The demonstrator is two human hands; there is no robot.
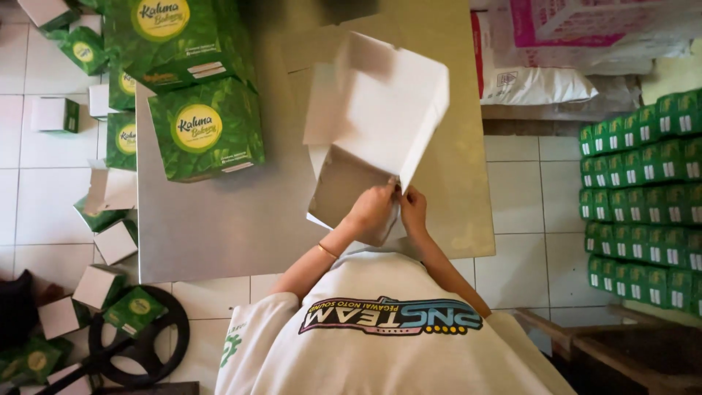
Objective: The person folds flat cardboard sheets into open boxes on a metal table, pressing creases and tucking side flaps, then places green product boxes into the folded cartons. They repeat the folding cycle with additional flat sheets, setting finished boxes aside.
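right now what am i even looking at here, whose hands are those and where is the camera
There is no machine here: a person works with two bare hands. The single picture looks straight down at the table from above the person, so you see the back of their white shirt at the bottom edge. The left hand and right hand meet at the near corner of a white cardboard box that is half folded and open, fingers pinching its flaps. It rests over a grey table. On the far left part of the table stand finished green boxes with a round yellow label. More small green boxes lie on the tiled floor at left, and a neat stack stands at right.
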